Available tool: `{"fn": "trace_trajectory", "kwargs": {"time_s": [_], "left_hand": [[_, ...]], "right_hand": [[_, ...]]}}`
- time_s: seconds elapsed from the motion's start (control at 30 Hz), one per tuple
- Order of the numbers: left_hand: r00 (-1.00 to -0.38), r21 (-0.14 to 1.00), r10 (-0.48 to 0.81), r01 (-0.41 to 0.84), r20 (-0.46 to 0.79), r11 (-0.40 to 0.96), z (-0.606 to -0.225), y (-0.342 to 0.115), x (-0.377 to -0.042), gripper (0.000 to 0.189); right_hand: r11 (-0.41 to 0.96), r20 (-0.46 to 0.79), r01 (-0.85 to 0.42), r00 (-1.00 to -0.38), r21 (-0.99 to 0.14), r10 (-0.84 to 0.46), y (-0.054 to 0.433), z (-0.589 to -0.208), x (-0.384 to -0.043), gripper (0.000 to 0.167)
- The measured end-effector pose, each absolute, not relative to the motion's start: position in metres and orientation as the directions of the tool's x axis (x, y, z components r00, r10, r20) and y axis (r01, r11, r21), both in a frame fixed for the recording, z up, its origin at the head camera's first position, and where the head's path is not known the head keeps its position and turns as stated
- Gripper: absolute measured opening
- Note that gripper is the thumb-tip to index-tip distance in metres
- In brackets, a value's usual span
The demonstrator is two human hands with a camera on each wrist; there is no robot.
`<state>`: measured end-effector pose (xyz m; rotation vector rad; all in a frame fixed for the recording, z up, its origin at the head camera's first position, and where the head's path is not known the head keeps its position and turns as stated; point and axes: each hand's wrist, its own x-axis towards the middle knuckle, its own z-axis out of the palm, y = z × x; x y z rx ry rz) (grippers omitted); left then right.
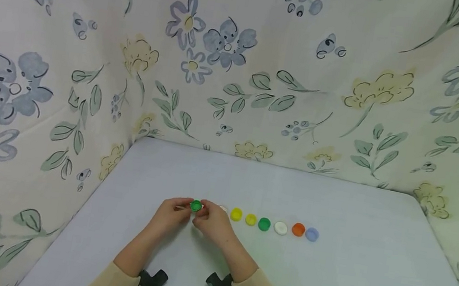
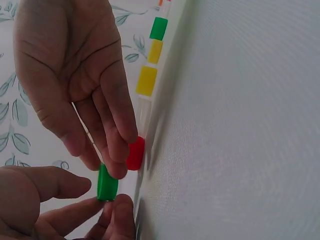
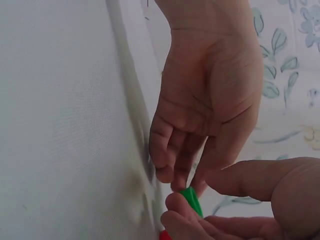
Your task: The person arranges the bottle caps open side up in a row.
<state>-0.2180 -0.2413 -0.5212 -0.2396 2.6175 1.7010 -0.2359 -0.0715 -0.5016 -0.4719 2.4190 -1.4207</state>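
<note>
A small green bottle cap (image 1: 196, 205) is held between the fingertips of both hands, its round face toward the head camera. My left hand (image 1: 172, 214) grips its left side. From the right, my right hand (image 1: 214, 222) reaches its other edge with curved fingers. In the left wrist view the green cap (image 2: 107, 183) stands off the white tabletop, beside a red cap (image 2: 136, 154). Only part of the green cap (image 3: 192, 201) shows between the fingers in the right wrist view. In the head view the red cap is hidden by the right hand.
To the right of the hands runs a row of caps: yellow (image 1: 236, 214), smaller yellow (image 1: 250, 220), green (image 1: 264, 224), white (image 1: 280, 228), orange (image 1: 298, 229) and blue (image 1: 312, 234). The white table (image 1: 351, 280) meets flower-patterned cloth (image 1: 236, 94) behind and at the sides.
</note>
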Motion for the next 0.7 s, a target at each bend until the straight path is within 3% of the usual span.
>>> {"fn": "trace_trajectory", "kwargs": {"time_s": [0.17,0.47,0.7], "left_hand": [[-0.990,0.880,-0.076,-0.138,-0.116,0.455,-0.519,-0.235,-0.217,0.038],[-0.992,0.878,-0.030,-0.122,-0.122,0.462,-0.514,-0.229,-0.217,0.042],[-0.989,0.870,-0.077,-0.146,-0.125,0.471,-0.516,-0.229,-0.216,0.047]], "right_hand": [[0.483,-0.128,-0.096,-0.904,-0.870,-0.409,-0.069,-0.500,-0.234,0.065],[0.483,-0.170,-0.050,-0.900,-0.874,-0.401,-0.062,-0.501,-0.235,0.068],[0.487,-0.189,-0.049,-0.884,-0.872,-0.428,-0.059,-0.498,-0.234,0.067]]}}
